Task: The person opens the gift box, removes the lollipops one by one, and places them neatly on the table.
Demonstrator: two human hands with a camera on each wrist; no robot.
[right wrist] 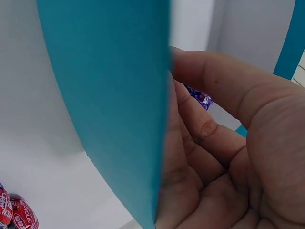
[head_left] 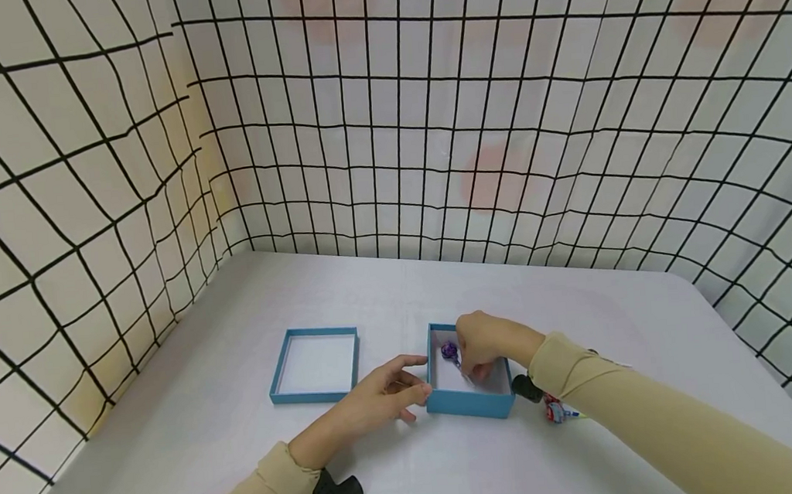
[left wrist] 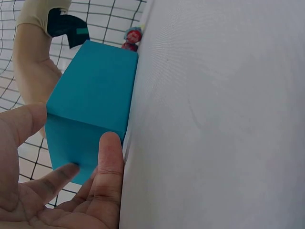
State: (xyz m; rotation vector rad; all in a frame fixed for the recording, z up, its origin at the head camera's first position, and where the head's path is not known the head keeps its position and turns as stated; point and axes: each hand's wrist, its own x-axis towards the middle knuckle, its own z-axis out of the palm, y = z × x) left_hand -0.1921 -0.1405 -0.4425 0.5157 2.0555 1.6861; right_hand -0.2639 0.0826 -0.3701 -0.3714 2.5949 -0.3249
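Observation:
A blue open box [head_left: 471, 404] with a white inside stands on the table. My right hand [head_left: 484, 345] reaches down into it, fingers curled at the stick of a purple-wrapped lollipop [head_left: 449, 350]. In the right wrist view, the box wall hides the fingertips of the right hand [right wrist: 224, 143], and the purple wrapper [right wrist: 202, 99] shows behind them. My left hand [head_left: 386, 391] is at the box's left side, fingers spread. In the left wrist view, fingers of the left hand [left wrist: 71, 191] touch the blue side of the box [left wrist: 95, 86].
A shallow blue-edged lid [head_left: 317, 398] lies inside up, left of the box. Red-wrapped lollipops [head_left: 554, 409] lie right of the box, partly under the right forearm. Black wire mesh [head_left: 386, 124] surrounds the white table [head_left: 385, 286].

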